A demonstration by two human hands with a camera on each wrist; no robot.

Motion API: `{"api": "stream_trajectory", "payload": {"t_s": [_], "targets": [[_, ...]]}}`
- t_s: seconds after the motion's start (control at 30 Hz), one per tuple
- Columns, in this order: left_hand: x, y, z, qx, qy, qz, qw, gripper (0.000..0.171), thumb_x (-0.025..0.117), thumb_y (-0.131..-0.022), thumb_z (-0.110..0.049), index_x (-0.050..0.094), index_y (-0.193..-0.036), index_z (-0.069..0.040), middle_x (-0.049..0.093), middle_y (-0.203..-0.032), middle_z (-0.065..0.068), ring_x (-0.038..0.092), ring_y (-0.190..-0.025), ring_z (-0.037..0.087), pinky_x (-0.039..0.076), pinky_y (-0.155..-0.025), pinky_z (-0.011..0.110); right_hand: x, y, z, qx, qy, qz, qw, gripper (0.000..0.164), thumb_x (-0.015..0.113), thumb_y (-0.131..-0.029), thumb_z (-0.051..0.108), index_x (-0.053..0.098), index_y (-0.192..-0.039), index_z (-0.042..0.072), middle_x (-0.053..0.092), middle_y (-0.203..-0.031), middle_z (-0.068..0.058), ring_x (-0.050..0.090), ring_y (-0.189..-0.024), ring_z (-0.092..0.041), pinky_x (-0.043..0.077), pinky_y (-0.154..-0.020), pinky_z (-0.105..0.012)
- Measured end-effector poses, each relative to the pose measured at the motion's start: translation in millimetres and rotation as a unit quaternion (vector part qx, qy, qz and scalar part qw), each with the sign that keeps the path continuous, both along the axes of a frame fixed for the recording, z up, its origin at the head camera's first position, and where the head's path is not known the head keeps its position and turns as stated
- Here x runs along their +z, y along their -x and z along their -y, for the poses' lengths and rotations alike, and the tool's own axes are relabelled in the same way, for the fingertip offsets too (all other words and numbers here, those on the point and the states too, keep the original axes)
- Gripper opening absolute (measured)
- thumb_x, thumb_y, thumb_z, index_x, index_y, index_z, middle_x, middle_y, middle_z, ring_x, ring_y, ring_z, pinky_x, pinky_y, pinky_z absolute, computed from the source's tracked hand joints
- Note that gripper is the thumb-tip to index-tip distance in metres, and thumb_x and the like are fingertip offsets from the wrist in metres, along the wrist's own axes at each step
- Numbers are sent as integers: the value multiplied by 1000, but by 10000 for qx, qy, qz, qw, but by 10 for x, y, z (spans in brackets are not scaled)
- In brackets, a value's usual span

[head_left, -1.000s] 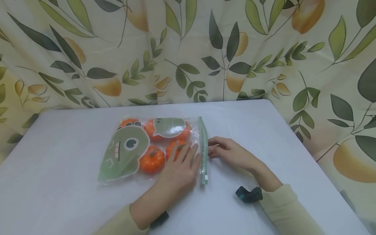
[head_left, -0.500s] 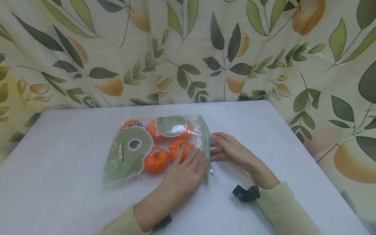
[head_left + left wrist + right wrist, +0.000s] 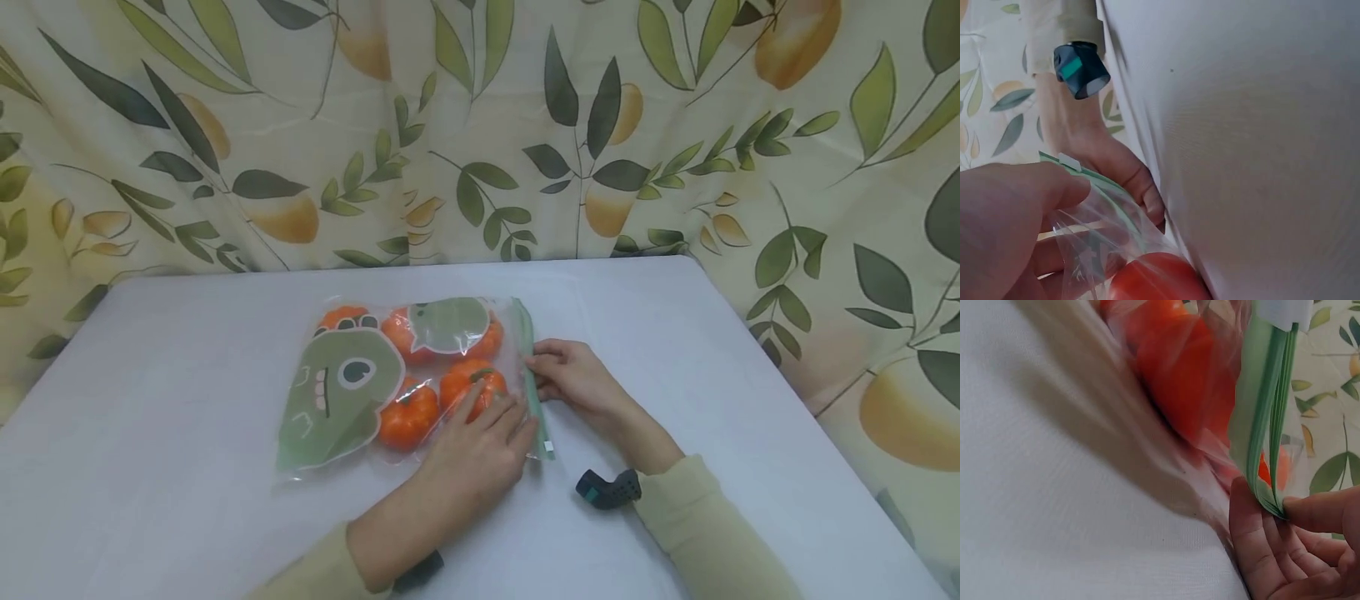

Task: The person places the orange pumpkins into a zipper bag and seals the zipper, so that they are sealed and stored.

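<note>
A clear slider zip bag point(image 3: 345, 417) with a green cartoon print lies on the table, its green zip strip point(image 3: 528, 333) facing right. Inside are several small orange pumpkins point(image 3: 408, 417). My left hand point(image 3: 480, 458) reaches over the bag's near right part. In the left wrist view its thumb point(image 3: 1069, 187) and fingers stand on either side of the plastic, near the white slider point(image 3: 1070, 162). My right hand point(image 3: 581, 383) pinches the green strip between thumb and fingers, plainly seen in the right wrist view. There the two zip edges point(image 3: 1266, 425) stand apart below the slider.
A white cloth covers the table point(image 3: 165, 358). Behind it hangs a curtain point(image 3: 480, 125) printed with leaves and fruit. A dark wrist device point(image 3: 607, 490) sits at the right sleeve point(image 3: 705, 517), with another point(image 3: 420, 571) under the left wrist.
The bag has shifted a little to the right in the head view, the left hand moving with it. The right hand's fingers have closed onto the zip strip.
</note>
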State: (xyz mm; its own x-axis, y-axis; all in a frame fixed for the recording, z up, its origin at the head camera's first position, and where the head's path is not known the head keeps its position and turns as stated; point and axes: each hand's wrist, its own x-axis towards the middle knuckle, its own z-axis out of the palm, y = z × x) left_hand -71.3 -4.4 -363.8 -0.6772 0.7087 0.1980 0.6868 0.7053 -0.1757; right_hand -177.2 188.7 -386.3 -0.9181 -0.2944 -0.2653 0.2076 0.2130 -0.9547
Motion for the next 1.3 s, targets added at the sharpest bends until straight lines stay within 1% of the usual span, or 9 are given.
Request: {"api": "stream_trajectory", "payload": {"t_s": [0.13, 0.27, 0.5, 0.6, 0.67, 0.77, 0.87, 1.13, 1.3], "targets": [[11, 10, -5, 69, 92, 68, 9999, 50, 74, -89, -23, 60, -136, -18, 60, -140, 1, 53, -134, 19, 35, -117, 52, 6, -26, -31, 92, 54, 50, 9999, 32, 53, -100, 12, 53, -125, -8, 70, -90, -5, 66, -72, -11, 60, -67, -26], [17, 17, -7, 160, 186, 172, 9996, 53, 75, -88, -22, 58, -138, -17, 58, -143, 1, 52, -135, 19, 33, -118, 52, 41, -63, -105, 749, 58, 288, 9968, 32, 52, -100, 9, 51, -124, -11, 70, -92, -5, 68, -78, -13, 61, -73, -29], [11, 40, -10, 384, 447, 298, 9978, 62, 74, -89, -25, 50, -146, -15, 53, -149, 1, 46, -141, 20, 28, -121, 53, 77, -118, -184, 1718, 2, 610, 9832, 27, 57, -97, 9, 50, -118, -6, 71, -91, -7, 70, -82, -17, 62, -76, -32], [-5, 27, -2, 486, 465, 305, 9973, 63, 73, -90, -23, 48, -147, -14, 50, -151, 2, 43, -143, 20, 28, -121, 51, 64, -150, -189, 2049, 207, 895, 9744, 23, 57, -97, 8, 45, -114, -2, 70, -87, -7, 70, -75, -17, 62, -73, -32], [-15, 26, 4, 540, 390, 160, 9977, 63, 74, -90, -20, 48, -147, -13, 49, -152, 2, 42, -144, 20, 29, -121, 50, 73, -171, -196, 2214, 465, 1022, 9687, 26, 57, -98, 6, 41, -117, 0, 69, -90, -9, 70, -72, -17, 62, -71, -32], [-19, 38, 13, 609, 272, -196, 9976, 63, 74, -89, -16, 49, -147, -12, 49, -152, 3, 42, -143, 21, 32, -120, 46, 115, -193, -202, 2293, 727, 998, 9655, 36, 59, -96, 4, 37, -124, 0, 67, -97, -13, 69, -69, -18, 62, -68, -32], [-28, 54, 21, 627, 232, -373, 9971, 66, 76, -87, -16, 49, -146, -11, 50, -151, 3, 44, -142, 21, 35, -118, 46, 158, -199, -198, 2197, 665, 830, 9698, 45, 61, -94, 4, 35, -131, 0, 66, -101, -14, 68, -68, -18, 61, -66, -31], [-37, 69, 25, 632, 527, -177, 9965, 72, 80, -83, -24, 49, -147, -14, 47, -154, 5, 40, -145, 24, 33, -119, 50, 153, -197, -152, 1939, 214, 652, 9786, 43, 61, -95, 8, 39, -130, -4, 67, -92, -9, 66, -67, -17, 61, -66, -30], [-31, 70, 29, 790, 597, -16, 9951, 74, 80, -84, -23, 47, -148, -14, 44, -155, 6, 36, -147, 25, 30, -120, 50, 140, -207, -135, 2232, 278, 785, 9712, 44, 62, -95, 9, 39, -130, -5, 68, -95, -10, 70, -72, -20, 62, -71, -35]]}}
